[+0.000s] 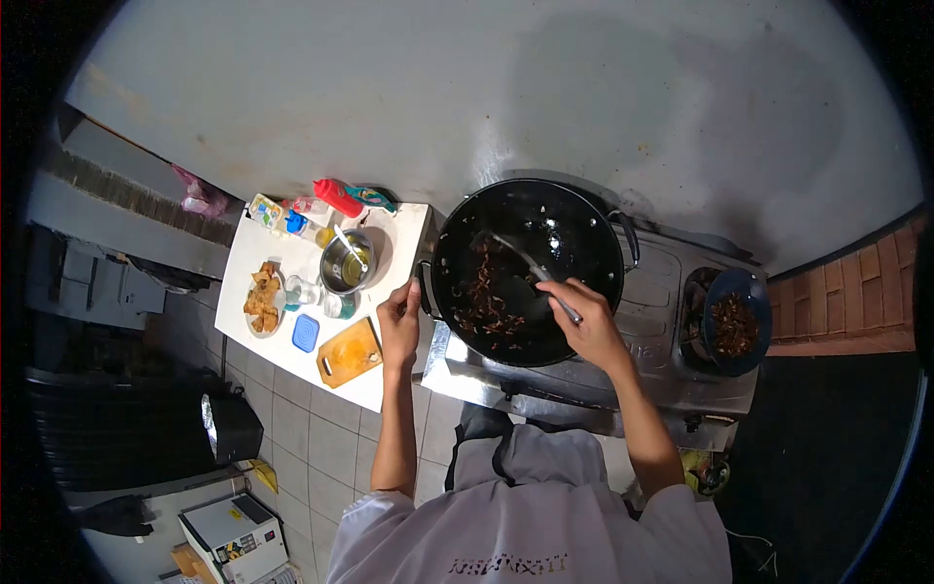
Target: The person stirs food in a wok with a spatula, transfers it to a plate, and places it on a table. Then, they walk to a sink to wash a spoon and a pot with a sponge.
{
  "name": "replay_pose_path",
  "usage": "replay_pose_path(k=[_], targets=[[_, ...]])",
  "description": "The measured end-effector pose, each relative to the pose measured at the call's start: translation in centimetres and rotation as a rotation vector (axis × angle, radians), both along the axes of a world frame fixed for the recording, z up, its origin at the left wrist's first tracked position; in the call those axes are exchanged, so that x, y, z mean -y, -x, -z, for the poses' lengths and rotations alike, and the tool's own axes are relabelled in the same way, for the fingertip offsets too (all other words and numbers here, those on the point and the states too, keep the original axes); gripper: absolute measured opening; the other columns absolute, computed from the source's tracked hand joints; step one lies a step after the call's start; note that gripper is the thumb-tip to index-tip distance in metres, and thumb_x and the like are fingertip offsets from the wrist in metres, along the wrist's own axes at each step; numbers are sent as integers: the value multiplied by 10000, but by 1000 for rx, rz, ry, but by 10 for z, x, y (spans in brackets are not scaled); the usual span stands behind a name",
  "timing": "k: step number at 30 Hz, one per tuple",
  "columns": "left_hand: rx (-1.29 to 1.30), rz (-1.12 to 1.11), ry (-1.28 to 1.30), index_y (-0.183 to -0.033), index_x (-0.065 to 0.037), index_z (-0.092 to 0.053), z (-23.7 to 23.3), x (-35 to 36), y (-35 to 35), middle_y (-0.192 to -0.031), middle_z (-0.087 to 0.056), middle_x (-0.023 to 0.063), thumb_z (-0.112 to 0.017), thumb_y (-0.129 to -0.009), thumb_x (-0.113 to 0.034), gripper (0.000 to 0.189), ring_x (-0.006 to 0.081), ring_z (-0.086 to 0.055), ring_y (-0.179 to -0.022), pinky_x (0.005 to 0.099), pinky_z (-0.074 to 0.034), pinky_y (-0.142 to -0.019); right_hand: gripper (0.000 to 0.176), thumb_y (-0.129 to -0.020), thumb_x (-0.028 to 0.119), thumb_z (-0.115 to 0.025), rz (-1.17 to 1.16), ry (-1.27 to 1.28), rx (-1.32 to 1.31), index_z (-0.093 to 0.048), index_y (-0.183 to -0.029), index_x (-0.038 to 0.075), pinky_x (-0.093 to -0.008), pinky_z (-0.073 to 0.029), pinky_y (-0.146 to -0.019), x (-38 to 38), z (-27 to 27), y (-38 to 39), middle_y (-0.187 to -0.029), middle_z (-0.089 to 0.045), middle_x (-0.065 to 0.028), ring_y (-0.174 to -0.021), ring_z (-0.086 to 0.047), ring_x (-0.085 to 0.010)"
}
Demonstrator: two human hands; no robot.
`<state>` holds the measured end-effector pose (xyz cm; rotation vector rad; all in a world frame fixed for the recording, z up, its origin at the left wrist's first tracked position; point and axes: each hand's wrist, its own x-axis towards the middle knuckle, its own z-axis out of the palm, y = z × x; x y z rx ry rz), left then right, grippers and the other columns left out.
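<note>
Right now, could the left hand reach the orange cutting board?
Probably yes. The left hand grips the wok handle, and the cutting board lies just beside it on the white table, nothing between. It must let go first.

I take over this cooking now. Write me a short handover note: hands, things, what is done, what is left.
Left hand: shut on the wok handle.
Right hand: shut on the spatula, tip inside the wok.
Dark food strips lie in the wok on the stove; a second pan on the right burner holds dark pieces.
Done: food is in the wok. Left: probably more stirring; how cooked it is, I cannot tell.
</note>
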<state>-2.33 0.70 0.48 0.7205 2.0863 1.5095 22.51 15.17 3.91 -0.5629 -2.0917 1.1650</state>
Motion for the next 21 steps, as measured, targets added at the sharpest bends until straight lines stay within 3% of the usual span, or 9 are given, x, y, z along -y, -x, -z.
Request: replay_pose_path(k=[7, 16, 21], targets=[[-27, -12, 24, -1057, 84, -598, -4, -2, -3, -868, -626, 77, -558, -904, -211, 334, 102, -512, -813, 248, -409, -764, 269, -818, -20, -575, -164, 11, 18, -587, -1085, 14, -293, -419, -537, 25, -10, -15, -779, -559, -116, -610, -516, -173], [-28, -4, -4, -1031, 79, -614, -4, -2, -3, -794, -602, 43, -560, -903, -204, 316, 90, -485, -760, 239, -403, -718, 266, -816, -15, -581, -160, 9, -46, -597, -1079, 23, -289, -414, -530, 19, -3, -4, -781, -550, -104, -601, -504, -170], [5, 14, -20, -1033, 69, -617, -6, -1, -3, -769, -579, 23, -557, -905, -207, 310, 80, -456, -733, 236, -391, -692, 279, -811, -27, -581, -209, 28, 52, -602, -1083, 34, -297, -404, -514, 28, -12, -31, -783, -552, -101, -586, -503, -164]])
